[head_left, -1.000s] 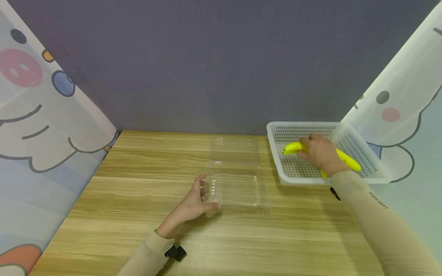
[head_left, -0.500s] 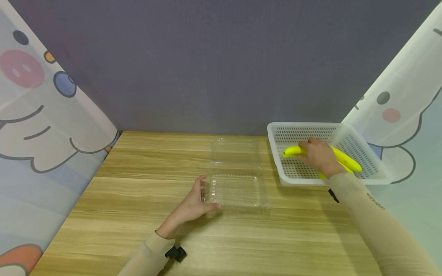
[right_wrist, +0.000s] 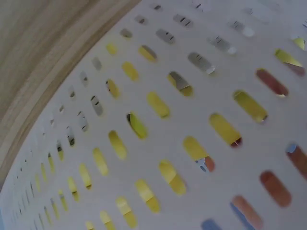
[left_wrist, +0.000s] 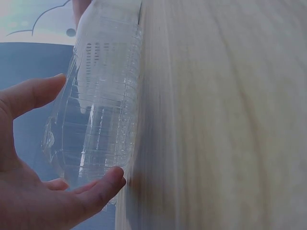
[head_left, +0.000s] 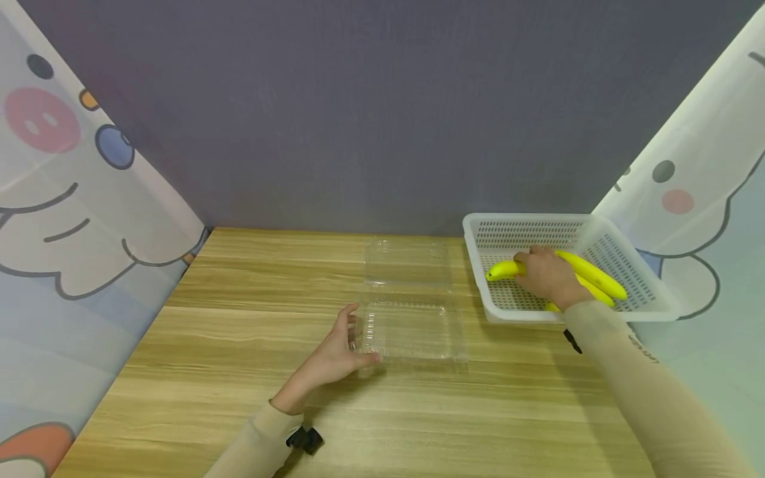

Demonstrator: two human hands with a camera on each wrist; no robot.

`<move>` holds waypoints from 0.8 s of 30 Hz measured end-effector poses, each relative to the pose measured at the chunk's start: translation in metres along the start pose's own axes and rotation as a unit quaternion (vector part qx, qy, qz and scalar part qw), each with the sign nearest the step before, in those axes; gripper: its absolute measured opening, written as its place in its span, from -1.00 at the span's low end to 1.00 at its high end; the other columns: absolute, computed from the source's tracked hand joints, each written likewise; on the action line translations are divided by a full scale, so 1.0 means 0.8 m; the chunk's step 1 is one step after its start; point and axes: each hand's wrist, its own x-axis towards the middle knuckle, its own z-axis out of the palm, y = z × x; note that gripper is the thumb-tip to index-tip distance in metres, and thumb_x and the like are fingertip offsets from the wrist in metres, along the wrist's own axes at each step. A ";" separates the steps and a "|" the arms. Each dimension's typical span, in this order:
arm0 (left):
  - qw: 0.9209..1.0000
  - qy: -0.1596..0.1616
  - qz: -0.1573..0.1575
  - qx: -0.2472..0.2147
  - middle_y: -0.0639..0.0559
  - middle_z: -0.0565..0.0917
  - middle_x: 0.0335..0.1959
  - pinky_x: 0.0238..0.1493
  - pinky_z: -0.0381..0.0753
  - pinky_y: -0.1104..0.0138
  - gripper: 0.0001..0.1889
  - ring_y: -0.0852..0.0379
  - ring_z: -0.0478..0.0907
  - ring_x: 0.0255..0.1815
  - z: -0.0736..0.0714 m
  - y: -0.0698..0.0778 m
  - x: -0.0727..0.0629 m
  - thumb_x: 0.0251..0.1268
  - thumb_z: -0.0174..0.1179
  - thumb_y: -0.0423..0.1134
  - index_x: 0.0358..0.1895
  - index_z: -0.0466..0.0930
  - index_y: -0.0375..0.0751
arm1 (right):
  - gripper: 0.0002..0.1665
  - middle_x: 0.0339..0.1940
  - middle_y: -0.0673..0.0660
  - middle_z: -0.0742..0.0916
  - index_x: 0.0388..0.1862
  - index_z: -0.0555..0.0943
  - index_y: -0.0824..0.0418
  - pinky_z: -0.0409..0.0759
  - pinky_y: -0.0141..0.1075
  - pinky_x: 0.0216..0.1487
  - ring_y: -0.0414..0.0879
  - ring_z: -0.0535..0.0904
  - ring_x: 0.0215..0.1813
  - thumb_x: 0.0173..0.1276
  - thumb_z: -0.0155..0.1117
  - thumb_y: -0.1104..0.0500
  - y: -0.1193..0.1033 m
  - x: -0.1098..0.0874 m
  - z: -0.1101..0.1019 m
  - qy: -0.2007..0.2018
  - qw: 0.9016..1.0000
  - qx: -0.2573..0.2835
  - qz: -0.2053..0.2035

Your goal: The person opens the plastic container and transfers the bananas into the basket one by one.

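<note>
A clear plastic clamshell container [head_left: 412, 328] lies on the table with its lid [head_left: 406, 260] laid back toward the wall. My left hand [head_left: 336, 352] holds its left end, thumb at the near corner and fingers at the far side; in the left wrist view the thumb and fingertips [left_wrist: 112, 175] meet the clear wall. To the right, my right hand [head_left: 548, 273] reaches into a white basket [head_left: 493, 314] and grips a yellow banana [head_left: 504, 270]. Another banana [head_left: 600, 277] lies beyond the hand. Basket slots fill the right wrist view, hiding most of that grip.
The wood-grain table [head_left: 239, 318] runs back to a grey wall [head_left: 335, 119]. Cartoon-printed curtains [head_left: 675, 219] stand at both sides, the right one close beside the basket. Between container and basket is a narrow strip of tabletop.
My right hand has shifted slightly left and nearer inside the basket, the gripped banana's tip moving with it. More of the banana beyond now shows. The left hand and container stay put.
</note>
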 end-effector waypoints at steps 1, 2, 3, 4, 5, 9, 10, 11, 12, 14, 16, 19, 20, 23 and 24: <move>1.000 0.001 0.001 0.001 -0.31 0.16 0.50 0.31 0.39 -0.19 0.20 -0.33 0.25 0.45 0.000 0.000 0.000 0.08 0.57 -0.13 0.63 -0.18 -0.13 | -0.40 0.04 0.39 0.58 0.32 0.53 0.36 0.48 0.31 0.10 0.31 0.48 0.06 0.34 0.26 0.13 0.000 -0.001 0.000 -0.002 1.000 0.003 0.002; 1.000 0.002 0.001 0.002 -0.32 0.17 0.50 0.31 0.39 -0.20 0.20 -0.34 0.26 0.44 0.000 0.000 0.000 0.07 0.57 -0.12 0.63 -0.18 -0.13 | -0.40 0.06 0.41 0.58 0.32 0.52 0.37 0.47 0.32 0.12 0.33 0.48 0.09 0.35 0.24 0.13 0.000 -0.002 -0.001 -0.002 1.000 0.007 0.003; 1.000 0.003 0.002 0.004 -0.32 0.17 0.49 0.32 0.39 -0.20 0.21 -0.34 0.26 0.45 0.000 0.000 0.000 0.07 0.57 -0.11 0.63 -0.18 -0.13 | -0.41 0.09 0.42 0.58 0.32 0.51 0.37 0.46 0.33 0.13 0.34 0.48 0.11 0.36 0.23 0.14 0.001 -0.002 -0.002 -0.001 1.000 0.011 0.004; 1.000 0.004 0.003 0.005 -0.32 0.18 0.49 0.32 0.39 -0.20 0.21 -0.33 0.26 0.44 0.001 0.000 0.000 0.06 0.58 -0.11 0.63 -0.17 -0.13 | -0.41 0.11 0.44 0.57 0.33 0.50 0.38 0.45 0.33 0.14 0.36 0.48 0.13 0.37 0.21 0.14 0.000 -0.004 -0.003 -0.001 1.000 0.015 0.004; 1.000 0.005 0.004 0.007 -0.32 0.19 0.49 0.32 0.39 -0.19 0.21 -0.33 0.27 0.44 0.001 0.000 0.000 0.06 0.58 -0.10 0.63 -0.17 -0.13 | -0.41 0.12 0.45 0.57 0.33 0.50 0.39 0.46 0.34 0.13 0.37 0.49 0.13 0.39 0.19 0.14 0.000 -0.005 -0.005 0.000 1.000 0.020 0.004; 1.000 0.006 0.005 0.008 -0.33 0.19 0.49 0.33 0.37 -0.20 0.21 -0.33 0.27 0.44 0.001 0.000 0.000 0.05 0.58 -0.10 0.63 -0.16 -0.12 | -0.44 0.17 0.49 0.56 0.32 0.51 0.40 0.47 0.35 0.12 0.40 0.50 0.16 0.42 0.14 0.12 -0.003 -0.011 -0.012 0.012 0.999 0.043 0.005; 1.000 0.006 0.005 0.007 -0.33 0.19 0.49 0.34 0.37 -0.20 0.21 -0.33 0.26 0.45 0.001 0.000 0.000 0.05 0.58 -0.10 0.63 -0.16 -0.12 | -0.44 0.18 0.49 0.56 0.32 0.51 0.40 0.47 0.36 0.12 0.41 0.50 0.17 0.43 0.14 0.11 -0.004 -0.013 -0.015 0.013 0.999 0.049 0.005; 1.000 0.005 0.004 0.006 -0.33 0.18 0.49 0.34 0.36 -0.20 0.21 -0.34 0.26 0.45 0.001 0.000 0.000 0.05 0.58 -0.10 0.63 -0.17 -0.12 | -0.44 0.20 0.50 0.55 0.32 0.51 0.40 0.46 0.36 0.13 0.42 0.48 0.19 0.44 0.14 0.10 -0.005 -0.014 -0.016 0.015 0.998 0.055 0.006; 1.000 0.005 0.003 0.006 -0.33 0.18 0.50 0.34 0.36 -0.21 0.21 -0.34 0.25 0.46 0.001 0.000 -0.001 0.06 0.58 -0.10 0.63 -0.17 -0.11 | -0.44 0.22 0.51 0.54 0.32 0.52 0.39 0.45 0.37 0.14 0.44 0.47 0.21 0.45 0.14 0.10 -0.006 -0.015 -0.018 0.018 0.998 0.060 0.006; 1.000 0.004 0.003 0.004 -0.34 0.17 0.50 0.35 0.36 -0.21 0.21 -0.35 0.24 0.46 0.002 0.000 -0.001 0.07 0.57 -0.10 0.64 -0.18 -0.12 | -0.44 0.24 0.51 0.53 0.32 0.52 0.39 0.44 0.37 0.15 0.45 0.45 0.23 0.48 0.14 0.07 -0.009 -0.018 -0.020 0.024 0.997 0.067 0.004; 1.000 0.002 0.003 0.003 -0.35 0.16 0.50 0.34 0.36 -0.21 0.21 -0.36 0.24 0.47 0.002 0.001 -0.002 0.08 0.57 -0.10 0.64 -0.20 -0.11 | -0.44 0.21 0.51 0.55 0.30 0.53 0.39 0.46 0.36 0.12 0.44 0.47 0.21 0.48 0.15 0.06 -0.014 -0.022 -0.023 0.035 0.997 0.069 -0.001; 1.000 0.000 0.003 -0.001 -0.35 0.16 0.50 0.33 0.36 -0.22 0.21 -0.38 0.24 0.46 0.002 0.002 -0.003 0.10 0.56 -0.12 0.64 -0.21 -0.11 | -0.47 0.13 0.48 0.59 0.25 0.56 0.40 0.50 0.33 0.08 0.40 0.50 0.15 0.47 0.18 0.07 -0.024 -0.029 -0.026 0.061 0.995 0.081 -0.011; 1.000 0.000 0.003 -0.001 -0.35 0.16 0.50 0.33 0.36 -0.22 0.21 -0.38 0.24 0.46 0.002 0.002 -0.003 0.10 0.56 -0.12 0.64 -0.21 -0.11 | -0.48 0.11 0.47 0.60 0.24 0.57 0.41 0.52 0.31 0.06 0.39 0.52 0.13 0.46 0.19 0.08 -0.027 -0.032 -0.027 0.071 0.994 0.085 -0.014; 1.000 0.000 0.003 0.000 -0.35 0.16 0.49 0.33 0.37 -0.21 0.21 -0.38 0.25 0.45 0.002 0.003 -0.003 0.09 0.56 -0.12 0.64 -0.21 -0.11 | -0.51 0.08 0.45 0.62 0.21 0.59 0.41 0.54 0.28 0.03 0.37 0.53 0.11 0.45 0.20 0.10 -0.037 -0.041 -0.029 0.096 0.990 0.100 -0.017; 1.000 0.000 0.004 0.001 -0.34 0.16 0.49 0.33 0.37 -0.21 0.21 -0.38 0.25 0.45 0.002 0.003 -0.003 0.09 0.56 -0.12 0.64 -0.21 -0.11 | -0.52 0.08 0.45 0.62 0.20 0.59 0.40 0.55 0.27 0.01 0.37 0.53 0.11 0.45 0.20 0.10 -0.040 -0.044 -0.030 0.103 0.989 0.103 -0.017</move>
